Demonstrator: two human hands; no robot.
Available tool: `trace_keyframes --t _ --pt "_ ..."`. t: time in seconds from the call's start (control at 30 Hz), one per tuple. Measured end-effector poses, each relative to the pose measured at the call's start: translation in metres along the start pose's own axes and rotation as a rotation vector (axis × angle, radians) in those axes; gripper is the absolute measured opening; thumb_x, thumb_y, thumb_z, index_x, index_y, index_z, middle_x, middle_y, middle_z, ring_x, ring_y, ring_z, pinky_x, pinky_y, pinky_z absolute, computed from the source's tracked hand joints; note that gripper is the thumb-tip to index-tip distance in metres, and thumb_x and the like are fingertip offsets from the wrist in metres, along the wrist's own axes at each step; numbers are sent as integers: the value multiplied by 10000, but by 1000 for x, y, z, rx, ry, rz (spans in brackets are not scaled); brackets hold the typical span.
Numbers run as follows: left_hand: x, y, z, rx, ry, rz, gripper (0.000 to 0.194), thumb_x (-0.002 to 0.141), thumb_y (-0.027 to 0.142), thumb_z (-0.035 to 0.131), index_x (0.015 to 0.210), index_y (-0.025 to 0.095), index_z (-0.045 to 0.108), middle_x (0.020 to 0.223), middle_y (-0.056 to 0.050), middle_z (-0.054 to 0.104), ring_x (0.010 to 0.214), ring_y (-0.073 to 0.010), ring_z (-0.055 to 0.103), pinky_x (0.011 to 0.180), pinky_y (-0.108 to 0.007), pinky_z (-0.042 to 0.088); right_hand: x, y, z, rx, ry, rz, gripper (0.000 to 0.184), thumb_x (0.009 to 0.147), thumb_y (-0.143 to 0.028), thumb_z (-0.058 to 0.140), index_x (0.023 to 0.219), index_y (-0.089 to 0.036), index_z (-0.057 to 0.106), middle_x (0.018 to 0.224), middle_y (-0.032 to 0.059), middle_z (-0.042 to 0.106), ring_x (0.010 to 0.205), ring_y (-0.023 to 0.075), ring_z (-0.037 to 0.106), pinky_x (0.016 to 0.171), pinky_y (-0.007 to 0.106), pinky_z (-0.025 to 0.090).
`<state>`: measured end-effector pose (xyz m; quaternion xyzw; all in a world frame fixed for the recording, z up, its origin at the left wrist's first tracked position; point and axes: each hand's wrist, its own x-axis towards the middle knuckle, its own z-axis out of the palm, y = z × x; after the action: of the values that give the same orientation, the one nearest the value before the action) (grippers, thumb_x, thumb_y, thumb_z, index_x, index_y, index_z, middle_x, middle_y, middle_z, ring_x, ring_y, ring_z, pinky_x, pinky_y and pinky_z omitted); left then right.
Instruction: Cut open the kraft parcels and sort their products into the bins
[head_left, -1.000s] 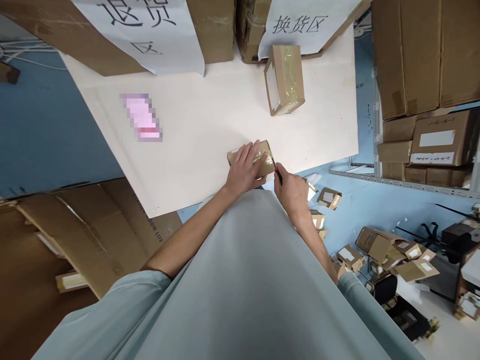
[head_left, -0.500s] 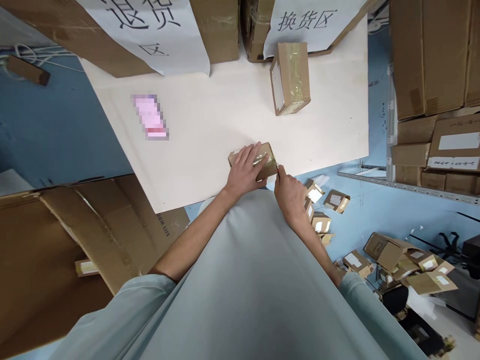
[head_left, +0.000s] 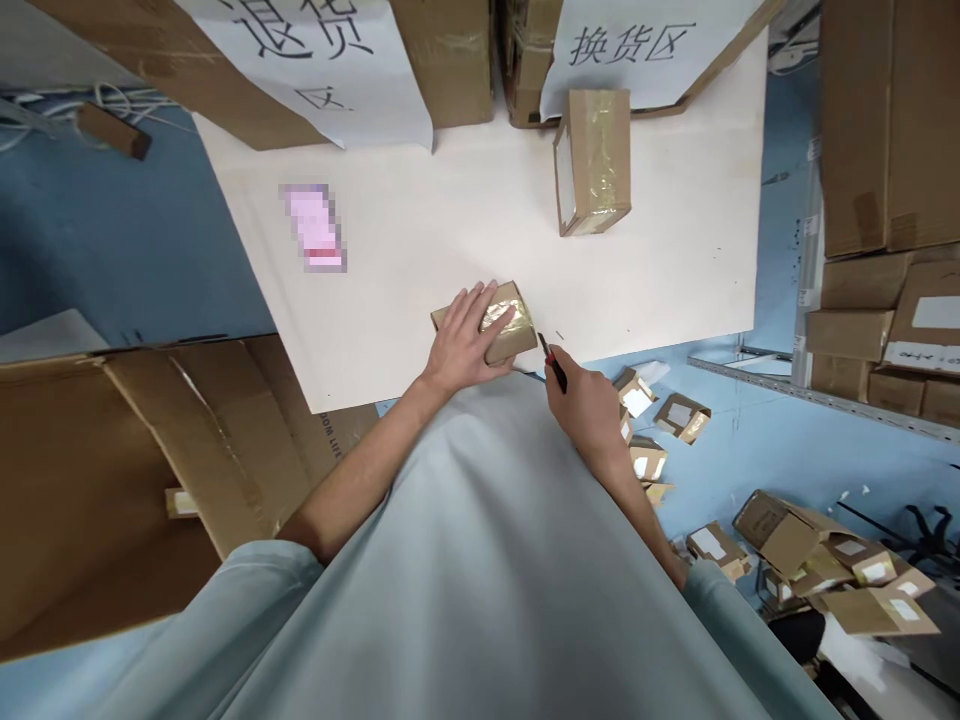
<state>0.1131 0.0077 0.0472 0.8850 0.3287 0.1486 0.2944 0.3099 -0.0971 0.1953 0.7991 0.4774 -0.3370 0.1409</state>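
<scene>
A small cardboard box (head_left: 513, 330) sealed with shiny tape lies at the front edge of the white table. Over its left part is my left hand (head_left: 463, 345), gripping it with fingers across the top and thumb by the tape. My right hand (head_left: 589, 405) is closed around a red and black utility knife (head_left: 553, 363). The knife's tip points up towards the box's right end, with a small gap between them. My palm hides part of the knife's handle.
A taller taped box (head_left: 604, 165) stands farther back on the table (head_left: 675, 230), before large cartons with paper signs. A blurred pink item (head_left: 315, 228) lies at left. An open large carton (head_left: 97, 500) is at lower left; discarded boxes (head_left: 802, 545) litter the floor at right.
My left hand and the small box have shifted left. The knife, earlier at the box's right end, now stands off from it, and more of the knife shows.
</scene>
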Motion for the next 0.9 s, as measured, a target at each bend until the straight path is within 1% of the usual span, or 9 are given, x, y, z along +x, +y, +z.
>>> trace_keyframes --t 0.1,0.17,0.23,0.37,0.5,0.57,0.67,0.8,0.9 --pt "-22 -21 -19 8 17 -32 953 900 727 830 1724 374 506 1844 -189 418 1707 -497 401 1356 -810 296 12 19 6 144 91 -29 560 1188 -477 490 1716 -299 546 1189 106 885 1045 316 824 891 348 578" --pt "-45 -32 -30 27 40 -64 916 910 797 780 1694 385 549 1829 -180 449 1698 -494 418 1343 -799 322 38 27 15 231 100 -43 495 1197 -428 477 1640 -248 604 1191 106 887 1055 292 825 926 342 577" --pt "-70 -37 -38 50 70 -125 881 923 831 738 1674 400 578 1818 -169 472 1684 -483 442 1324 -772 367 71 30 26 296 49 -49 400 1203 -414 480 1460 -197 697 1177 117 885 1006 258 830 910 321 570" --pt "-114 -29 -42 69 169 -322 758 1023 766 630 1667 366 598 1735 -187 573 1575 -438 580 1235 -708 508 122 21 49 443 -50 -69 351 1218 -433 465 1231 -171 698 1065 105 862 830 188 840 759 252 531" --pt "-140 -12 -36 55 332 -510 618 1109 633 585 1613 281 653 1549 -196 712 1421 -360 701 1157 -597 628 135 -1 65 559 -165 -135 405 1209 -542 466 1126 -191 651 908 52 809 750 192 838 661 244 522" --pt "-145 -4 -34 25 400 -568 563 1136 574 582 1588 251 672 1524 -181 726 1411 -322 712 1170 -542 646 134 -10 70 579 -185 -167 471 1187 -638 470 1062 -211 625 817 28 771 724 207 832 647 254 534" --pt "-144 5 -32 -80 478 -630 545 1156 553 572 1585 233 671 1547 -159 718 1401 -288 721 1173 -491 667 130 -14 70 603 -142 -182 553 1127 -772 491 973 -248 573 722 -2 710 703 231 831 598 259 524" --pt "-126 3 -25 -316 538 -644 616 1137 611 610 1635 250 626 1523 -129 738 1360 -262 742 1146 -444 693 123 0 58 617 -2 -199 602 1066 -858 484 946 -272 551 661 -7 690 683 262 834 552 273 509" --pt "-105 -10 -14 -465 512 -611 584 1122 607 643 1599 270 658 1523 -112 742 1366 -258 743 1145 -441 692 119 14 47 566 90 -177 625 1049 -884 459 973 -273 568 663 -1 714 668 262 823 578 290 521"
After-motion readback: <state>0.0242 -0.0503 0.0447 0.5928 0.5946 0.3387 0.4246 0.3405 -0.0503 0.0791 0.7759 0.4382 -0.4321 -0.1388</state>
